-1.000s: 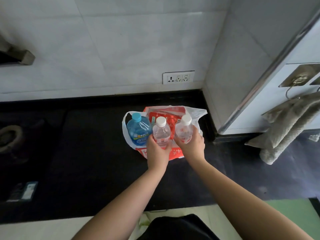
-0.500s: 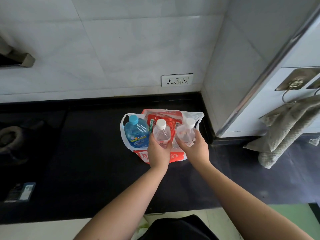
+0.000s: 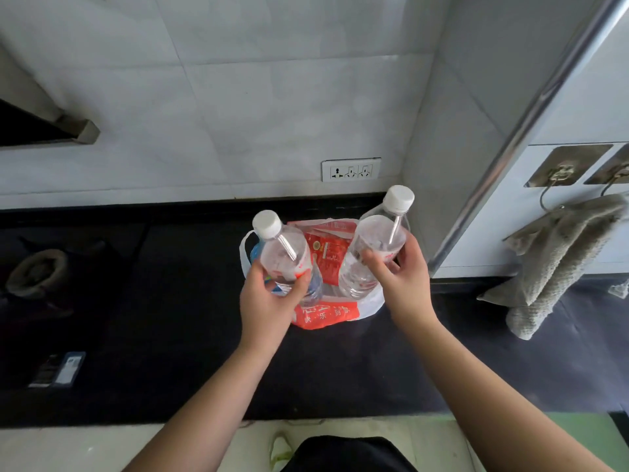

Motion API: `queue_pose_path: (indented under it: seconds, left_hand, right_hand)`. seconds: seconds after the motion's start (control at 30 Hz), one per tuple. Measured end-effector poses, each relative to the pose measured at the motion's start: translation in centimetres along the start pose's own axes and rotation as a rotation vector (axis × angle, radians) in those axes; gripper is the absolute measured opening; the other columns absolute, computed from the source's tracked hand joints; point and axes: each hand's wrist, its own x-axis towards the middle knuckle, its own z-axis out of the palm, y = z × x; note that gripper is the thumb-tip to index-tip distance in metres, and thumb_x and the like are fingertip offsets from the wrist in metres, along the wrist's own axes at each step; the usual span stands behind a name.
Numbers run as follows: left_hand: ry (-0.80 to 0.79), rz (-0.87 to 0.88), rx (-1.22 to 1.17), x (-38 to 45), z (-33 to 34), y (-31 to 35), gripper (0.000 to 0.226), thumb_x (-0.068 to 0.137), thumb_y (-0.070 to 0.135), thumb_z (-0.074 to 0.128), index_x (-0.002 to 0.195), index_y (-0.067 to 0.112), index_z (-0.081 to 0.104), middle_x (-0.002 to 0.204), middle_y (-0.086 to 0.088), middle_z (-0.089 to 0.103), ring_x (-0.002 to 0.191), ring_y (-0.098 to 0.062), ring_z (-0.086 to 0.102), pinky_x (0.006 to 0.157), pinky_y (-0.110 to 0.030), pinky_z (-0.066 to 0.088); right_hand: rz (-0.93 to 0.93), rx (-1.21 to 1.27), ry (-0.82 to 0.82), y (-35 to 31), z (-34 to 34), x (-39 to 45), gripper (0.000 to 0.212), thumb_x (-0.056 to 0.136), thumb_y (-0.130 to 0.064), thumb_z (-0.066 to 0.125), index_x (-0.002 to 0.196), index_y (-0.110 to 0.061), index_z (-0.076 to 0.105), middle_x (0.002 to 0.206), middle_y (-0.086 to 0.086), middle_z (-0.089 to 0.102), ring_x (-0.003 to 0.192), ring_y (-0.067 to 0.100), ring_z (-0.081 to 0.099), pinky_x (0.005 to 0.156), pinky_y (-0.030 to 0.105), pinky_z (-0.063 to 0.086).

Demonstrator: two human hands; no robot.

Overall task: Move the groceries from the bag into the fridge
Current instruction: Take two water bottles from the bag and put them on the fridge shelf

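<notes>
Unloading step under way: left hand [image 3: 269,303] is gripping one clear plastic water bottle with a white cap [image 3: 284,255], fingers wrapped round its lower body; right hand [image 3: 403,279] is clamping a second clear white-capped bottle [image 3: 374,253] the same way. Both bottles are riding above the white-and-red plastic grocery bag [image 3: 326,313], which is sitting on the dark tabletop [image 3: 153,318]. A red packet [image 3: 328,255] and a blue bottle [image 3: 256,251] (mostly hidden behind the left bottle) are waiting inside. Compared with half a second back, both bottles are sitting higher and wider apart, tilting outward, no longer standing in the bag. Next move, by my reckoning: carrying them rightward toward the white appliance with the metal edge [image 3: 531,107], probably the fridge, and freeing a hand for the door.
</notes>
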Motion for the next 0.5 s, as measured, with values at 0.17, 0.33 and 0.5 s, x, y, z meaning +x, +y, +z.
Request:
queue_pose_path:
  seconds: [0.17,0.33,0.5]
  left_hand:
    - [-0.049,0.081,-0.15,-0.1,-3.6,2.1,0.068,0.074,0.037,0.08,0.132,0.019,0.05,0.127,0.003,0.063,0.121,-0.018,0.06,0.096,-0.047,0.052]
    - [-0.056,0.108,-0.218,-1.5,-6.4,3.7,0.068,0.074,0.04,0.08,0.132,0.019,0.049,0.126,-0.004,0.063,0.119,-0.023,0.061,0.093,-0.034,0.052]
    - [0.041,0.005,-0.291,-4.1,-8.8,3.9,0.07,0.072,0.05,0.077,0.129,0.018,0.054,0.118,-0.004,0.069,0.111,-0.022,0.066,0.088,-0.032,0.055]
  right_hand:
    - [-0.07,0.073,-0.047,-2.0,0.5,-1.1,0.056,0.079,-0.047,0.069,0.125,-0.017,0.053,0.113,-0.004,0.066,0.101,0.006,0.065,0.082,0.023,0.055]
    - [0.002,0.149,-0.131,-2.6,2.4,-1.8,0.054,0.082,-0.058,0.053,0.119,-0.018,0.056,0.109,0.001,0.066,0.101,0.014,0.066,0.082,0.032,0.057]
    - [0.121,0.203,-0.273,-2.8,5.1,-3.4,0.027,0.096,-0.046,0.045,0.112,-0.03,0.06,0.106,-0.005,0.067,0.091,0.0,0.067,0.078,0.027,0.055]
